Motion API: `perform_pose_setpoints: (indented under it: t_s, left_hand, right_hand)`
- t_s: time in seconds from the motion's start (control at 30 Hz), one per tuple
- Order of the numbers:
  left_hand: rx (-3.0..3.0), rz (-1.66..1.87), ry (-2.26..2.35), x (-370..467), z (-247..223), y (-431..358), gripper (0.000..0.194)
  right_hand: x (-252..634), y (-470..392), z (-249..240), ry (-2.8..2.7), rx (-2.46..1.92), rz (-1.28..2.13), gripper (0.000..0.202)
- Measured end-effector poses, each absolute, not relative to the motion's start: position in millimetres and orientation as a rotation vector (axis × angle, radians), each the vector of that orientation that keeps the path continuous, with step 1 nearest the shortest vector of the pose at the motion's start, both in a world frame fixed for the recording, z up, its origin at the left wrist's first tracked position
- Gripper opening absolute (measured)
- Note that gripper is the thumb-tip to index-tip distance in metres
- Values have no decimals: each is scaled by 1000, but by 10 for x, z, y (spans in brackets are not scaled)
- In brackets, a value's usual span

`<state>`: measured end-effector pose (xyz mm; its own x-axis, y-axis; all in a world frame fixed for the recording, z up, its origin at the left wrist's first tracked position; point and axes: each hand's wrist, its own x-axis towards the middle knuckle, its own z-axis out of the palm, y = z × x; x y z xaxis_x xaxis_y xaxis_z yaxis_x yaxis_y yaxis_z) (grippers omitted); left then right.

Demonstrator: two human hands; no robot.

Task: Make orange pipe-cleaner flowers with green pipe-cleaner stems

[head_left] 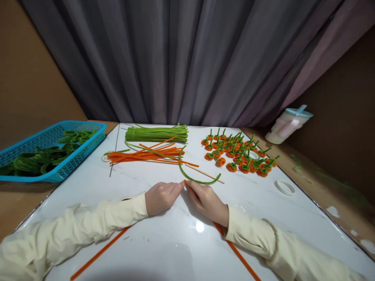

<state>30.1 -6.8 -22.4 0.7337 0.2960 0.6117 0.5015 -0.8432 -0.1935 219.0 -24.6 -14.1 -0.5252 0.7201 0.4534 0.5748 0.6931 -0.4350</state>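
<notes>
My left hand (163, 197) and my right hand (206, 201) meet fingertip to fingertip over the middle of the white table. Both are closed in a pinch, and a bit of orange pipe cleaner (184, 182) shows between them. Orange lengths come out below each forearm, one slanting to the lower left and one to the lower right; their run behind the hands is hidden. Just beyond my fingertips lie a curved green pipe cleaner (202, 182) and a thin wooden stick (205, 174). Farther back are a loose bundle of orange pipe cleaners (143, 155) and a neat green bundle (156, 134).
Several small orange pumpkins with green stems (231, 154) stand at the back right, near a white tape roll (284, 187). A blue basket (79, 156) holding green pieces is at the left. A lidded cup (288, 125) stands right, before a grey curtain (164, 58).
</notes>
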Motion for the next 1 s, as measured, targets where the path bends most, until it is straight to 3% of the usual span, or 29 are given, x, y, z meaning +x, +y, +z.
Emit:
perform_pose_setpoints:
  t_s: [0.43, 0.7, 1.0]
  left_hand:
    - [-2595, -818, -729, 337, -175, -74, 18]
    - [-2626, -799, -759, 341, -165, -80, 20]
    - [-2671, -798, -742, 337, -163, -81, 20]
  right_hand:
    - [2118, -253, -75, -2000, -1140, 666, 16]
    - [2163, -263, -149, -2100, -1052, 424, 11]
    - [2172, -261, -133, -2158, -982, 434, 13]
